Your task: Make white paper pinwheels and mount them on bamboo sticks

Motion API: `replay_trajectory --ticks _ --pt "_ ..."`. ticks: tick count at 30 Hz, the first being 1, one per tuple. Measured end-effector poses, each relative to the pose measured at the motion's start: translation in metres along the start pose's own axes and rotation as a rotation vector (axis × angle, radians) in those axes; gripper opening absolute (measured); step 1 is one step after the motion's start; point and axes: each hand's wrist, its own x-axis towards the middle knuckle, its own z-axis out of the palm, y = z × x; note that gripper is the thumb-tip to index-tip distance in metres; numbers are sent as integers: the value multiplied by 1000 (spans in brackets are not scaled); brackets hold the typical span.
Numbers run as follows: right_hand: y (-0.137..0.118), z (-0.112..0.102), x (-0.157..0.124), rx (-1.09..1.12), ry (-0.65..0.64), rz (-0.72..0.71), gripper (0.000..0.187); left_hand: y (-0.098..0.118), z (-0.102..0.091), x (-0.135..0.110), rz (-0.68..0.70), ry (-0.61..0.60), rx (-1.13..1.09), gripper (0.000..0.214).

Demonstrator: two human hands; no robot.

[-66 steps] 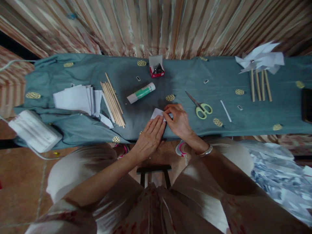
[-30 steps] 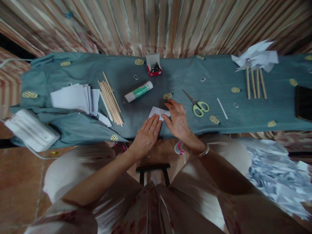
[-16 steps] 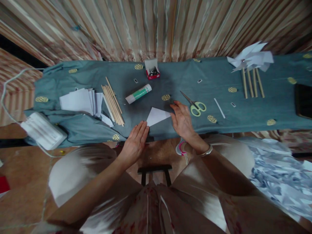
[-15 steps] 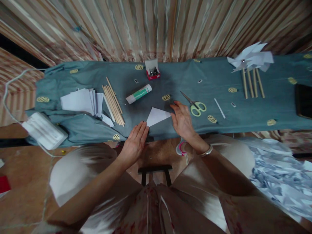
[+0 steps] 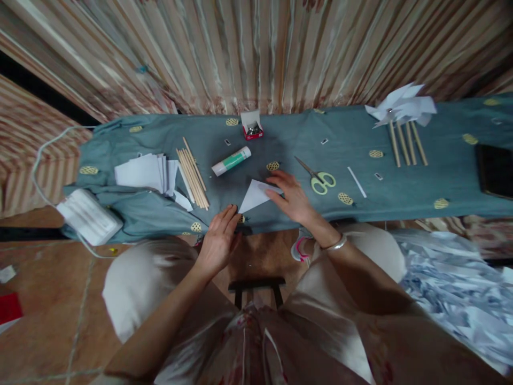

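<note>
On the cloth before me lies a white folded piece of paper [image 5: 253,195], roughly triangular. My left hand [image 5: 218,243] rests at its lower left corner, fingers stretched and close together, the tips at the corner. Over the right corner is my right hand [image 5: 294,199], its thumb and fingers apart, partly hiding that tip. To the right of this hand lie scissors [image 5: 319,181] with pale green handles, and past them a thin paper strip [image 5: 356,182]. A glue stick [image 5: 231,161] lies behind the paper, and a small red and white box [image 5: 252,128] holds shiny metal bits.
Left on the green cloth [image 5: 344,133] are wooden sticks [image 5: 193,182], stacked paper pieces [image 5: 140,172] and a white power strip [image 5: 90,218]. Paper pinwheels [image 5: 403,107] on sticks and a dark phone-like object [image 5: 495,170] are at right. Crumpled-looking white paper [image 5: 452,289] lies lower right.
My right hand has moved left over the paper's right corner, fingers spreading. My left hand's fingers have bent slightly at the left corner. The whole view has shifted a little.
</note>
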Motion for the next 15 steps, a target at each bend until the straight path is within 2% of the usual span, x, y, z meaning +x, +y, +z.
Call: replay_trajectory --ticks 3,5,9,12,15 --pt "-9 5 7 34 -49 12 21 2 -6 5 -100 11 -121 37" --pt "-12 6 11 90 -52 24 18 3 -10 10 -215 25 -239 41" --pt "-16 0 17 226 -36 30 13 4 -13 26 -490 123 -540 56" --pt "-20 -6 20 321 -2 8 12 -1 -13 45 -612 221 -840 70" --pt "-24 -10 24 401 28 -3 13 -10 -14 66 -729 216 -1081 80"
